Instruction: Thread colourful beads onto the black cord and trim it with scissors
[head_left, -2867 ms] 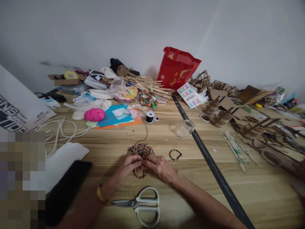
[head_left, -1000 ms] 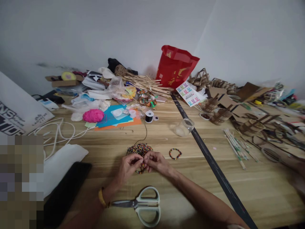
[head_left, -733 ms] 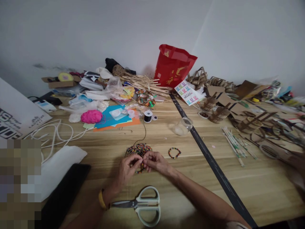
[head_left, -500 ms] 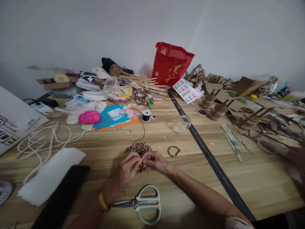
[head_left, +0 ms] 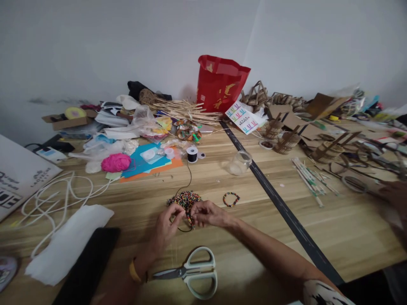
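Note:
A pile of small multicoloured beads (head_left: 183,197) lies on the wooden table, just beyond my hands. My left hand (head_left: 170,222) is closed in a pinch at the pile's near left edge, with a thin black cord (head_left: 184,230) looping below its fingertips. Close by, my right hand (head_left: 208,214) also pinches at the near right edge; what its fingers hold is too small to make out. Between the fingertips some beads (head_left: 190,220) show in a short line. A finished-looking bead bracelet (head_left: 231,199) rests to the right. Scissors with pale handles (head_left: 201,271) lie nearest me, blades apart.
Behind the pile stand a black cord spool (head_left: 192,154) and a clear jar (head_left: 240,163). Pink yarn (head_left: 115,162), a white cable (head_left: 63,186) and white cloth (head_left: 71,243) lie left. On the right are sticks (head_left: 308,182), small woven baskets (head_left: 286,142) and another person's hand (head_left: 392,192).
My hands have moved slightly apart; their fingertips were together over the beads. Beads and a loop of black cord now show between and below them. The view has shifted a little.

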